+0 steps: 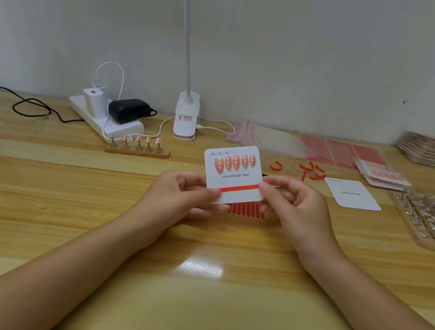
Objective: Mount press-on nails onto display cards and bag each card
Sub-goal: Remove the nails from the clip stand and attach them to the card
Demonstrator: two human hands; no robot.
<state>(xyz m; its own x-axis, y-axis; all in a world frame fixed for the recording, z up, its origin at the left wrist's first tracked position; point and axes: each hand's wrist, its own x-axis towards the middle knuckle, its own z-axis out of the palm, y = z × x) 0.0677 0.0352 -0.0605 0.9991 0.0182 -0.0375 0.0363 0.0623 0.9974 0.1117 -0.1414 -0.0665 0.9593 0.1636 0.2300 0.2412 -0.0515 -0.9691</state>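
The display card (233,174) is held up above the surface (66,199), just in front of the desk lamp's clamp base (187,115); five press-on nails (234,163) sit in a row along its upper half, and a red adhesive strip (238,188) crosses its lower half; the left hand (181,196) pinches the card's lower left corner, thumb on the face and fingers (204,213) curled behind, while the right hand (291,206) pinches the strip's right end between thumb and forefinger, the other fingers loosely curled; I judge the strip's backing is about to be peeled or its tape pressed flat.

The risks start at that pinch; a pull at a steep angle could crease the card or tear the strip, and a thumb sliding upward could nudge the mounted nails askew; the left grip is only at a corner, so the card may twist.

Beneath the card lies a red striped sheet (246,211), touching nothing I can make out but the surface; a dropped card would land on it.

Left of the card stands a wooden rack of nails (137,148), near the power strip (105,118) and its cables; right of the card lie red peeled scraps (307,172), a blank card (352,195), clear bags (270,138) and racks of stands (431,225); that side is crowded, so an elbow swing could scatter things; the room toward the person is open.
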